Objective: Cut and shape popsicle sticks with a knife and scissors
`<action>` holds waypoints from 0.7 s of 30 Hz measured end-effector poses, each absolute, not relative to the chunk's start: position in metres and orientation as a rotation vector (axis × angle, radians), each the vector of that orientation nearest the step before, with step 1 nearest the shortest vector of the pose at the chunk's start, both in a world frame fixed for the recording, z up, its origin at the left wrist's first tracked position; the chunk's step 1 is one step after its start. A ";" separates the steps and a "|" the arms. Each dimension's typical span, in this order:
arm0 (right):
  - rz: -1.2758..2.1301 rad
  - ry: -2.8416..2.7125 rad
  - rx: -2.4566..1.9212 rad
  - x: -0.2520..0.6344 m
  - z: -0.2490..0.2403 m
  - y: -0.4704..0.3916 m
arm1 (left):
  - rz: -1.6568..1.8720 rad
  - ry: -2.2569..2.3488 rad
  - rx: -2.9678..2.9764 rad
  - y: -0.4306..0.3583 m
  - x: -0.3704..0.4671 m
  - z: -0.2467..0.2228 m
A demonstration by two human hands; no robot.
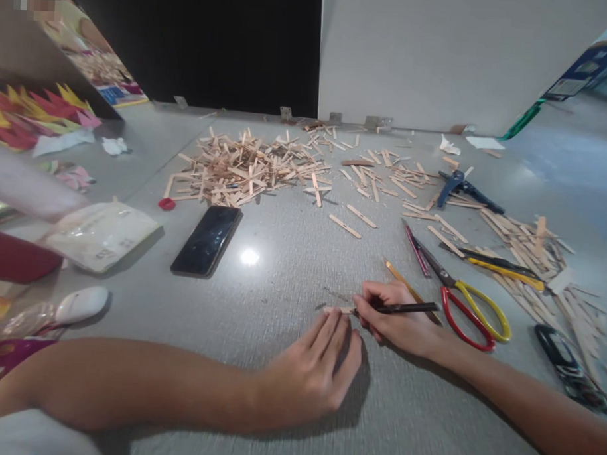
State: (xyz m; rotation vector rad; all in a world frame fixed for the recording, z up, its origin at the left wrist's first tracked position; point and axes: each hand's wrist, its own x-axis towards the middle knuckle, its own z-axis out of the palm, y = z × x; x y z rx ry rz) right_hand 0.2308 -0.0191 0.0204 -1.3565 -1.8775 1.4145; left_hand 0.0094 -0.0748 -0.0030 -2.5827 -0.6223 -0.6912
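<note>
My left hand (323, 364) presses a short wooden craft stick (339, 310) against the grey table, fingers together and covering part of it. In my right hand (387, 317) is a black pen (413, 308), gripped near its tip, which meets the stick's right end. A brown pencil (399, 274) lies just behind and partly under that hand. Scissors with one red and one yellow handle (467, 313) rest to its right. Two loose craft sticks (345, 226) lie farther back.
A large heap of craft sticks (250, 166) spreads across the back, with more at right. Around them are a phone (207, 241), a yellow-black cutter (504, 266), blue pliers (451, 187), a black device (558, 349) and a plastic packet (104, 234). Upright black and white panels stand behind.
</note>
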 end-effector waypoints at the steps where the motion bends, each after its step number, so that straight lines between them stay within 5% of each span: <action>1: 1.409 -1.881 -1.358 0.231 0.021 -0.019 | -0.710 -0.591 -2.590 -0.075 0.010 -0.002; 21: 1.416 -1.877 -1.369 0.230 0.021 -0.018 | -0.660 -0.585 -2.615 -0.069 0.012 0.001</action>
